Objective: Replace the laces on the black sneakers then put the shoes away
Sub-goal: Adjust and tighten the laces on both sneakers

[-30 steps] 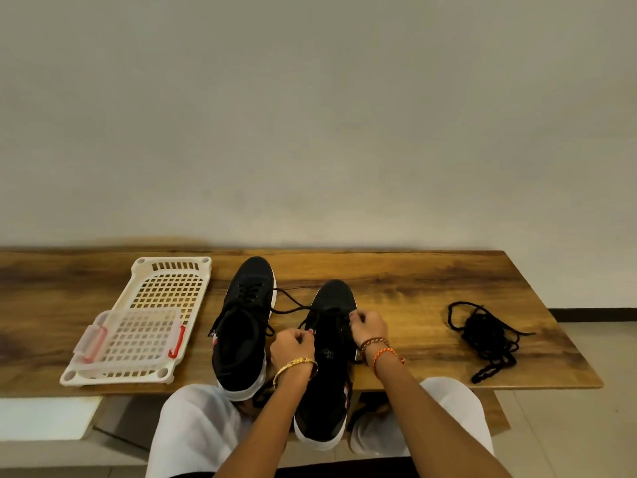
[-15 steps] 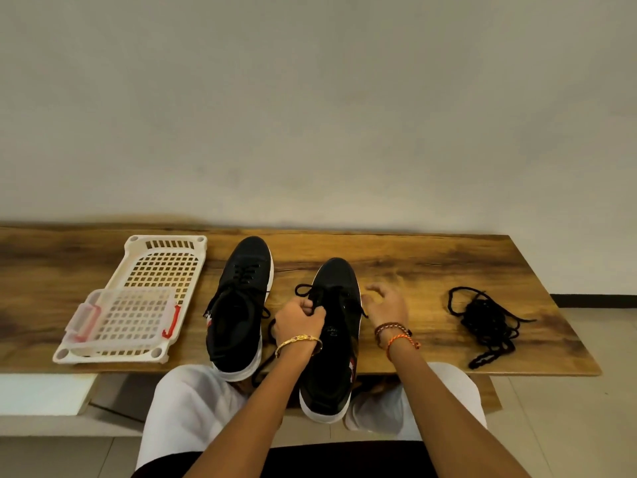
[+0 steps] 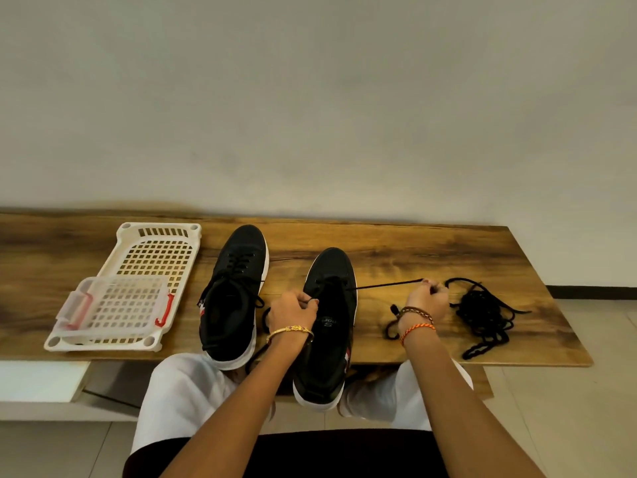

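Two black sneakers with white soles lie on the wooden table (image 3: 396,243), toes pointing away. The left sneaker (image 3: 234,294) is laced. The right sneaker (image 3: 327,326) overhangs the front edge. My left hand (image 3: 293,312) grips the left rim of the right sneaker's opening. My right hand (image 3: 427,298) pinches the end of a black lace (image 3: 382,285) that runs taut from the sneaker's upper eyelets out to the right. A pile of loose black laces (image 3: 482,312) lies just right of my right hand.
A white plastic lattice basket (image 3: 162,250) with a smaller clear red-clipped tray (image 3: 110,308) on it sits at the table's left. A white wall rises behind the table. My knees in white trousers are under the front edge.
My right hand has moved right, away from the sneaker, pulling a lace out taut toward the lace pile. My left hand stays on the right sneaker.
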